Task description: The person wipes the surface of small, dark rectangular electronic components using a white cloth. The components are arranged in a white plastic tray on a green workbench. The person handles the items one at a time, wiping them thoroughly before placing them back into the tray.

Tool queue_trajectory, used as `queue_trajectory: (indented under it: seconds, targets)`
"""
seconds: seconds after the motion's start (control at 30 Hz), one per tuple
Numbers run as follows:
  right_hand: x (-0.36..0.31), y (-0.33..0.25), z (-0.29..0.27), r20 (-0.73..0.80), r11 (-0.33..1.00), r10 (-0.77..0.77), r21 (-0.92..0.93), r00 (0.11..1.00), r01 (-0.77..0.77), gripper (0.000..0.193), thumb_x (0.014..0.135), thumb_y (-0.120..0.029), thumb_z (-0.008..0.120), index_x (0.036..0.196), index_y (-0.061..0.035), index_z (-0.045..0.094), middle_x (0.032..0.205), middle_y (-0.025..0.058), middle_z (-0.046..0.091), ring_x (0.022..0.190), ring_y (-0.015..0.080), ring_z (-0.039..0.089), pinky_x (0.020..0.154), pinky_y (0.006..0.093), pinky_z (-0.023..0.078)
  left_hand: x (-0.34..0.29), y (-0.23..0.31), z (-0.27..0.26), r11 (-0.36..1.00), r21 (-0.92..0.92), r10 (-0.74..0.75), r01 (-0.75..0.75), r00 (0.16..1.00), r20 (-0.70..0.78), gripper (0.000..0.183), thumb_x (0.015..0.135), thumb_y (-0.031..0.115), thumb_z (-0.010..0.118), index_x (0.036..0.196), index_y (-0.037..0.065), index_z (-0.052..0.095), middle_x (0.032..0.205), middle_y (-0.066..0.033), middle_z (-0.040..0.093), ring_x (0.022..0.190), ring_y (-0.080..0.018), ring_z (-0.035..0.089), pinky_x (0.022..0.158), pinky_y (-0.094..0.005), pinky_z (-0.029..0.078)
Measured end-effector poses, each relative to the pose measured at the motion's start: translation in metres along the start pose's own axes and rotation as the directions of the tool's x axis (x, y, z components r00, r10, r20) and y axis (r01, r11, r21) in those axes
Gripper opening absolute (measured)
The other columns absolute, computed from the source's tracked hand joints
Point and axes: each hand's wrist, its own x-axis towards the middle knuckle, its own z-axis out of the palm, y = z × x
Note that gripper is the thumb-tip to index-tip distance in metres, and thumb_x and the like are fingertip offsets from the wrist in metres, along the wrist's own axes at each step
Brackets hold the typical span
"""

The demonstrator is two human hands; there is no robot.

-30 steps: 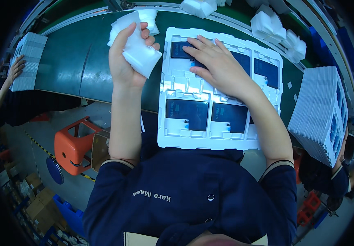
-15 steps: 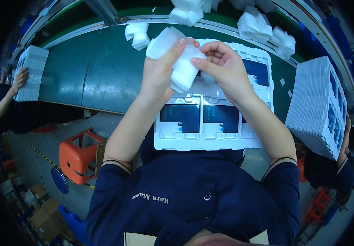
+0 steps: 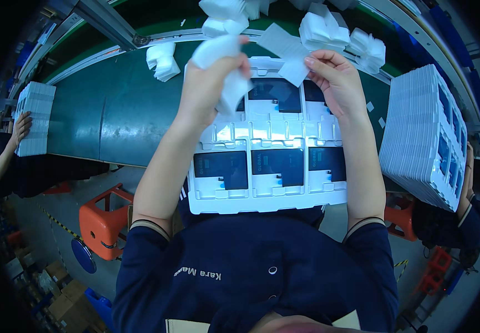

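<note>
My left hand [image 3: 202,89], blurred by motion, grips a folded stack of white foam sheets [image 3: 232,93] above the far left of a white plastic tray [image 3: 267,204]. Between thumb and fingers, my right hand [image 3: 337,80] pinches one thin white foam sheet [image 3: 291,54] by its edge. This sheet hangs apart from the stack, over the tray's far side. Flat black L-shaped parts [image 3: 276,162] lie in the tray's compartments. My left hand and the stack hide the far left compartment in part, and my right hand covers some of the far right one.
More foam stacks [image 3: 324,30] sit along the far ledge, and another [image 3: 163,60] lies on the green table [image 3: 134,122]. Tall stacks of white trays stand right [image 3: 412,127] and left [image 3: 35,119], each touched by another person. An orange stool [image 3: 104,225] stands left.
My right hand has drawn one foam sheet off the stack and moved right with it. My left hand has shifted left with the stack. The whole view has shifted slightly.
</note>
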Motion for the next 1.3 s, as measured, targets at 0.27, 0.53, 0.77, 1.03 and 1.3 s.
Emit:
queue_trajectory:
  seconds: [0.27,0.53,0.77,1.03,1.3]
  targets:
    - [0.004,-0.001,-0.014,-0.049,0.994,-0.034,-0.107,0.998,0.029,0.019,0.085,-0.008,0.069,0.101,0.0005,0.067,0.088,0.0046,0.066,0.077,0.0108,0.058,0.075,0.0241,0.047,0.004,-0.007,0.014,0.241,0.953,-0.113,-0.182,0.970,0.214,0.034,0.071,0.019,0.073,0.099,0.000,0.069,0.088,-0.0207,0.068,0.086,-0.0367,0.065,0.080,-0.0407,0.051]
    - [0.006,0.004,-0.012,-0.028,0.979,-0.027,-0.204,0.999,0.021,0.017,0.083,-0.006,0.069,0.099,-0.0002,0.068,0.087,0.0035,0.065,0.076,0.0096,0.060,0.071,0.0218,0.047,0.022,0.015,-0.003,0.560,0.813,-0.223,-0.159,0.916,0.333,0.031,0.065,0.018,0.079,0.086,-0.001,0.068,0.084,-0.0177,0.067,0.079,-0.0326,0.064,0.075,-0.0398,0.050]
    - [-0.011,0.006,0.015,0.123,0.571,-0.126,-0.802,0.984,0.174,0.013,0.078,-0.005,0.068,0.090,-0.0001,0.069,0.077,0.0080,0.067,0.067,0.0132,0.058,0.067,0.0263,0.049,-0.020,0.035,-0.038,0.769,0.614,-0.190,-0.177,0.854,0.484,0.023,0.065,0.010,0.080,0.073,-0.001,0.061,0.069,-0.0089,0.058,0.064,-0.0216,0.055,0.060,-0.0321,0.043]
    - [-0.016,0.007,0.020,0.223,0.376,-0.267,-0.872,0.938,0.315,0.025,0.076,-0.004,0.071,0.101,-0.0028,0.067,0.096,0.0084,0.063,0.072,0.0155,0.055,0.067,0.0258,0.046,-0.027,0.028,-0.034,0.834,0.540,-0.234,-0.113,0.814,0.531,0.025,0.064,0.013,0.082,0.072,0.001,0.061,0.068,-0.0062,0.057,0.064,-0.0183,0.055,0.059,-0.0295,0.042]
    - [-0.045,-0.039,0.036,0.739,0.330,-0.226,-0.554,0.634,0.764,0.037,0.068,-0.010,0.077,0.101,-0.0067,0.061,0.117,0.0141,0.057,0.108,0.0318,0.056,0.092,0.0405,0.045,-0.008,0.024,-0.027,0.880,0.472,-0.254,0.053,0.893,0.372,0.028,0.066,0.015,0.084,0.081,0.001,0.065,0.072,-0.0021,0.063,0.068,-0.0101,0.057,0.064,-0.0271,0.045]
